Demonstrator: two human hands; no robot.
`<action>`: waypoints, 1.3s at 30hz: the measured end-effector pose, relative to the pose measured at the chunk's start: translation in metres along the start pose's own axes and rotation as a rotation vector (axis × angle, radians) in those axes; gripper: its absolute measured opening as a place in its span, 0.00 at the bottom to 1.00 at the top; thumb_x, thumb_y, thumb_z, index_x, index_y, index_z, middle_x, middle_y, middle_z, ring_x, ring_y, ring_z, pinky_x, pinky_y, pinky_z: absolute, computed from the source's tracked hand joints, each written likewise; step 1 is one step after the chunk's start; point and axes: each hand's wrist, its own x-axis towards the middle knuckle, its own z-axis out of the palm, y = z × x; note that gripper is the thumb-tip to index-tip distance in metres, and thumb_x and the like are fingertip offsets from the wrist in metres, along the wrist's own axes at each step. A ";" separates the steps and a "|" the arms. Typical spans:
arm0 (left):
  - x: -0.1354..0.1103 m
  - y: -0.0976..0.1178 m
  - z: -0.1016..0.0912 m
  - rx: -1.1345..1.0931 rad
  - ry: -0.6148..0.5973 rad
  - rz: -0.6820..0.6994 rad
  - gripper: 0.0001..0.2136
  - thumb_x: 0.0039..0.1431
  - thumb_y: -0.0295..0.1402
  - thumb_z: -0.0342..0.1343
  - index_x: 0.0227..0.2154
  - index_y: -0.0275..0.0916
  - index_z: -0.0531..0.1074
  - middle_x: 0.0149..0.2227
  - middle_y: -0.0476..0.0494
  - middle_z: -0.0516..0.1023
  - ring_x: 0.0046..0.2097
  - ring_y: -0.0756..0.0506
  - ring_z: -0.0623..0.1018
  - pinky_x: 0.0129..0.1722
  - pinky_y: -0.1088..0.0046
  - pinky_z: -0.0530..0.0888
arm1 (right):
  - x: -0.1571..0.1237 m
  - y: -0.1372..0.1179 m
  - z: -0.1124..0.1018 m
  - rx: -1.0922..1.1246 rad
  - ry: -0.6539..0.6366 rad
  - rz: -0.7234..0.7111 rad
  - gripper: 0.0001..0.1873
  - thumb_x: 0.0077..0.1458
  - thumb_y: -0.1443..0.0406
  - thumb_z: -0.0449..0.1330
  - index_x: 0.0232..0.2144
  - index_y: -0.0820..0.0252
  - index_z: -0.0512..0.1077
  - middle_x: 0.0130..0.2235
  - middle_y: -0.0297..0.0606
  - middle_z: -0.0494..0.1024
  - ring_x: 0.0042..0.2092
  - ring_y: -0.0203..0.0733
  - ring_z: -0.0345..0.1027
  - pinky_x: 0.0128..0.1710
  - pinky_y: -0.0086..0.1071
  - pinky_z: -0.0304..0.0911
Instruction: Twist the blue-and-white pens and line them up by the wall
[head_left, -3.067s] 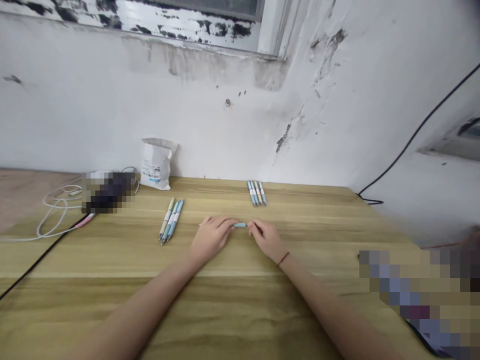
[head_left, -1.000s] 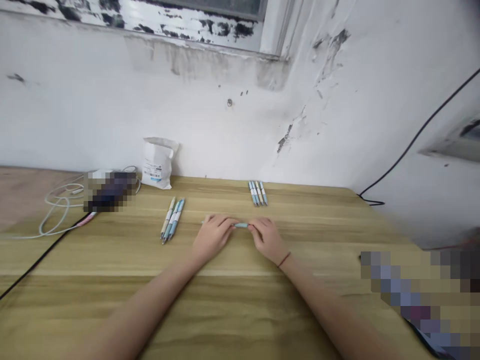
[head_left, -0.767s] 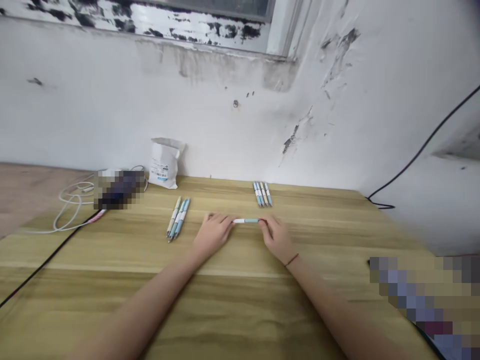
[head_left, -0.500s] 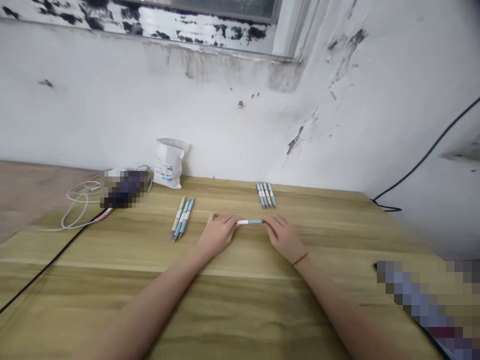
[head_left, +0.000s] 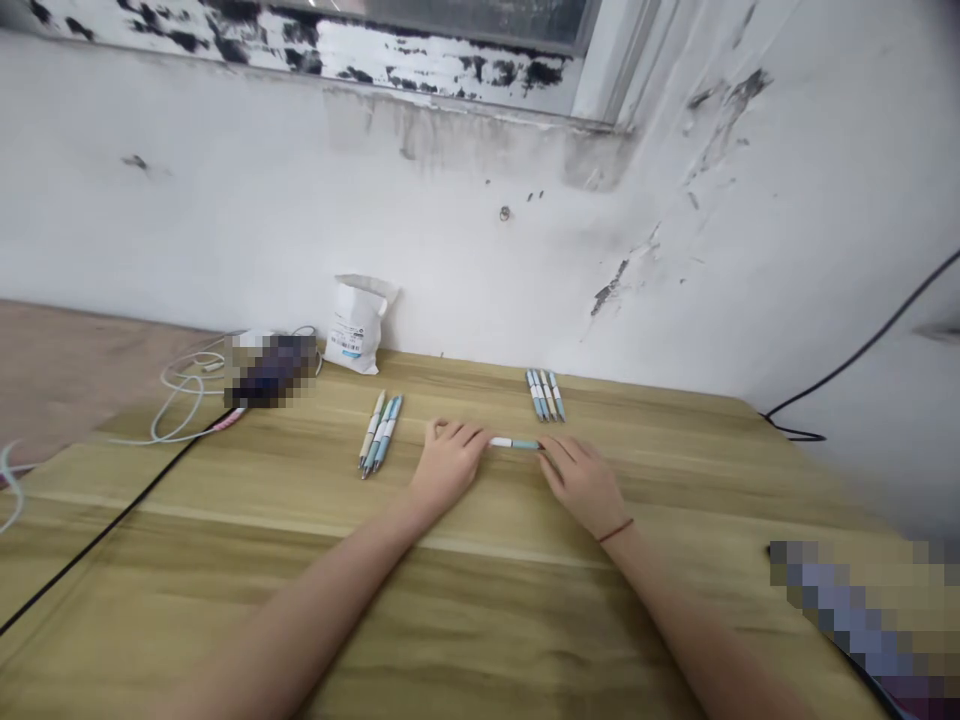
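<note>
A white and pale green pen (head_left: pixel 514 443) lies crosswise between my two hands, low over the table or on it; which one I cannot tell. My left hand (head_left: pixel 451 462) pinches its white end, and that tip is hidden under the fingers. At the green end, my right hand (head_left: pixel 583 482) has closed its fingertips on the dark tip. To the left of my left hand, a loose group of pens (head_left: pixel 380 433) in cream, green and blue rests on the wood. Beyond my right hand, several more pens (head_left: pixel 545 395) lie side by side in a row.
A white pouch (head_left: pixel 355 325) with a label stands against the wall. Left of it are a blurred-out dark object (head_left: pixel 274 372), white cables (head_left: pixel 196 405) and a black cord (head_left: pixel 142 482). Another blurred-out item (head_left: pixel 855 610) lies on the wooden table (head_left: pixel 480 620) at front right.
The whole view has shifted, so things appear farther right. Both hands keep hold of the pen, with less of its white end showing beside the left fingers.
</note>
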 end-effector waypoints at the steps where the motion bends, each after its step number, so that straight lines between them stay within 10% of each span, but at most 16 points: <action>1: 0.000 0.000 0.000 -0.011 -0.008 0.000 0.11 0.63 0.30 0.43 0.44 0.44 0.68 0.40 0.44 0.76 0.42 0.45 0.71 0.46 0.59 0.58 | 0.000 0.001 -0.001 -0.015 0.018 -0.013 0.13 0.61 0.65 0.48 0.43 0.61 0.69 0.39 0.43 0.75 0.38 0.45 0.66 0.39 0.36 0.57; 8: 0.002 0.006 -0.005 -0.106 0.010 -0.026 0.13 0.63 0.31 0.44 0.49 0.45 0.66 0.46 0.44 0.73 0.47 0.45 0.69 0.47 0.62 0.60 | -0.002 0.009 0.001 0.014 0.026 0.053 0.13 0.61 0.64 0.47 0.36 0.60 0.71 0.33 0.42 0.76 0.34 0.44 0.66 0.36 0.35 0.58; 20: 0.003 0.005 -0.008 -0.269 -0.040 0.068 0.15 0.59 0.26 0.45 0.47 0.44 0.68 0.47 0.44 0.70 0.49 0.44 0.68 0.47 0.65 0.65 | -0.010 0.086 0.004 0.013 0.059 1.060 0.20 0.59 0.59 0.43 0.30 0.63 0.72 0.29 0.44 0.75 0.31 0.44 0.68 0.28 0.32 0.55; 32: 0.003 0.006 -0.004 -0.316 -0.101 0.174 0.15 0.59 0.25 0.45 0.47 0.43 0.68 0.45 0.44 0.73 0.47 0.46 0.71 0.47 0.66 0.69 | 0.005 0.078 0.023 -0.092 -0.178 0.905 0.16 0.55 0.60 0.50 0.30 0.62 0.74 0.28 0.43 0.75 0.30 0.43 0.68 0.27 0.31 0.54; 39: -0.015 0.038 -0.058 -0.324 0.048 0.317 0.13 0.61 0.31 0.44 0.46 0.47 0.68 0.41 0.44 0.75 0.43 0.45 0.73 0.43 0.62 0.70 | 0.015 0.079 0.028 -0.070 -0.209 0.784 0.17 0.57 0.58 0.48 0.33 0.60 0.74 0.28 0.41 0.76 0.30 0.44 0.69 0.27 0.32 0.55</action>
